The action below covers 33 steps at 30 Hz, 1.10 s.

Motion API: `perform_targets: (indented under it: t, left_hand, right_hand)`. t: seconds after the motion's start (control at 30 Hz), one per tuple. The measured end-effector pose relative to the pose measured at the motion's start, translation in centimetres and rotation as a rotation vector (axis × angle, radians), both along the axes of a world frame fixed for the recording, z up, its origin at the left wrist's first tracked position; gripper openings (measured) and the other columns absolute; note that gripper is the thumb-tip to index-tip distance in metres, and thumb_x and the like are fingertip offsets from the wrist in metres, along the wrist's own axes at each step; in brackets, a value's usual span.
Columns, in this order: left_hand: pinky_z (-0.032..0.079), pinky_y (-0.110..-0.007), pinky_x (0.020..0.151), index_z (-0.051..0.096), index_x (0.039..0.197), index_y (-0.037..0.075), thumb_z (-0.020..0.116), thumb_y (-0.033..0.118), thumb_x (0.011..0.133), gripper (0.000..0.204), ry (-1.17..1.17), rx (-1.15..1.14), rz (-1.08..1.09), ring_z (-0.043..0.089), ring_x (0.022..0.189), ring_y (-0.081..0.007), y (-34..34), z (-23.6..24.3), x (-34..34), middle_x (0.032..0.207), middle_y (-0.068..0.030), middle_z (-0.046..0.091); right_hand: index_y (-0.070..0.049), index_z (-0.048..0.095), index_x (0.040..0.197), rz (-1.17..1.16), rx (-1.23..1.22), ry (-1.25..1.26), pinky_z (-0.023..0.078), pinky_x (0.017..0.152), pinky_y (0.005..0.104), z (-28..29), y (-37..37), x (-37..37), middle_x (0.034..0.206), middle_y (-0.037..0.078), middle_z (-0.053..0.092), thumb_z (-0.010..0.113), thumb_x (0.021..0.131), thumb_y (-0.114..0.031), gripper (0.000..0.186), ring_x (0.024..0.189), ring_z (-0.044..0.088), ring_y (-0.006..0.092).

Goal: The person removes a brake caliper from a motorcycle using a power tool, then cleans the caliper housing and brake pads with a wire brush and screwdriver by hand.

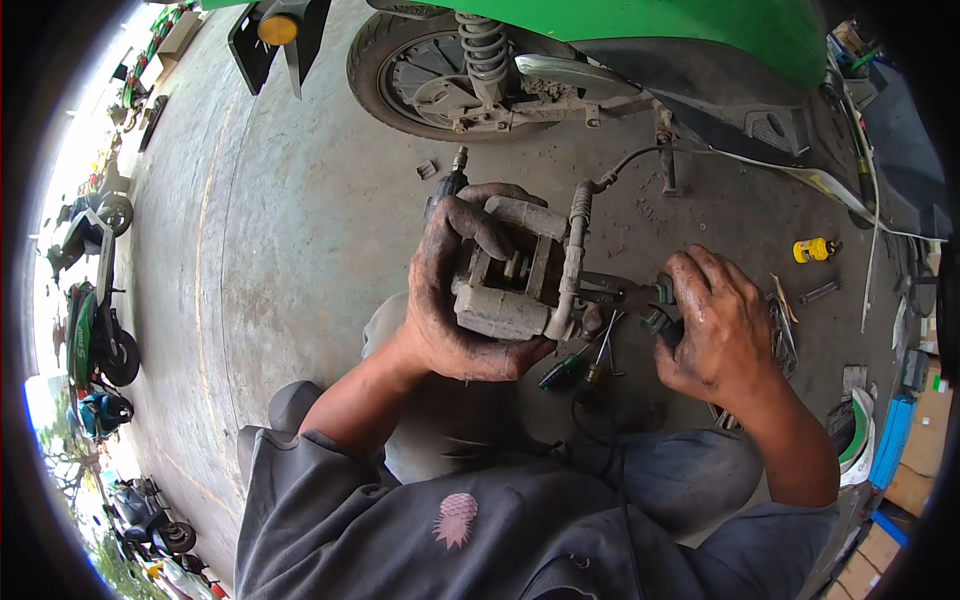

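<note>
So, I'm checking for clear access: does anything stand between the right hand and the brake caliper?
Yes: the pliers in the right hand span the gap, and the hose runs along the side of the brake caliper facing that hand. Nothing else visible blocks it.

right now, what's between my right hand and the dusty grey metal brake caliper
Head view: dark metal pliers with green handles, in the right hand, then a dusty grey hose beside the caliper.

The left hand [432, 290] hides part of the caliper [503, 312], and the green motorbike [690, 45] is cut off at the top.
</note>
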State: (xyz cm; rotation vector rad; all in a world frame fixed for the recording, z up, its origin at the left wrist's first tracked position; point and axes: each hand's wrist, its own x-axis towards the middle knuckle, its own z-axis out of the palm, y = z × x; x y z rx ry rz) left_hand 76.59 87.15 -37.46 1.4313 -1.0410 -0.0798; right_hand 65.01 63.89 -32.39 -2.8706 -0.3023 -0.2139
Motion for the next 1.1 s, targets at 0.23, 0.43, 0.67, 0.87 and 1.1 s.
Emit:
perform_targets:
  t: [0.23,0.43,0.67,0.87,1.1]
  left_hand:
    - [0.045,-0.036,0.086,0.046,0.105,0.004,0.079,0.014,0.057,0.058,0.094,-0.026,0.145,0.054,0.099,-0.024,1.0,0.0,0.1,0.112,-0.0167,0.052]
    - [0.034,-0.043,0.103,0.043,0.13,0.005,0.059,0.036,0.072,0.068,0.667,-0.511,0.137,0.048,0.116,-0.0308,6.2,-2.1,3.3,0.127,-0.0176,0.05]
    - [0.041,-0.041,0.096,0.041,0.13,0.001,0.067,0.039,0.063,0.082,1.036,-0.256,-0.027,0.047,0.117,-0.0337,0.9,0.5,-1.5,0.125,-0.0205,0.048]
    - [0.047,-0.039,0.091,0.039,0.122,0.004,0.069,0.009,0.065,0.064,1.113,-0.453,-0.126,0.057,0.104,-0.0272,1.2,0.8,-1.8,0.112,-0.0148,0.057]
    - [0.041,-0.036,0.096,0.04,0.11,0.005,0.074,0.018,0.066,0.058,1.029,-0.285,-0.299,0.051,0.113,-0.025,1.3,1.1,-0.8,0.125,-0.0165,0.05]
  right_hand:
    - [-0.001,0.055,0.106,-0.109,0.336,0.545,0.05,0.072,0.0433,-1.5,-3.6,-1.4,0.102,0.023,0.058,0.064,0.059,-0.007,0.049,0.089,0.059,0.041]
    - [0.003,0.052,0.107,-0.358,0.223,0.21,0.047,0.078,0.0431,-5.1,-7.9,-7.1,0.1,0.025,0.057,0.062,0.058,-0.009,0.051,0.092,0.057,0.0426]
    - [0.002,0.048,0.102,-0.029,0.436,0.164,0.047,0.075,0.0448,0.1,1.1,0.4,0.091,0.023,0.055,0.068,0.058,-0.011,0.05,0.084,0.057,0.0412]
    - [0.002,0.048,0.1,-0.008,0.503,0.235,0.047,0.072,0.0443,-0.5,3.5,1.6,0.087,0.02,0.055,0.069,0.059,-0.013,0.049,0.078,0.059,0.0376]
    - [0.002,0.05,0.095,-0.038,0.58,0.263,0.045,0.065,0.0433,-1.4,3.2,0.3,0.073,0.017,0.053,0.068,0.058,-0.013,0.044,0.068,0.057,0.0356]
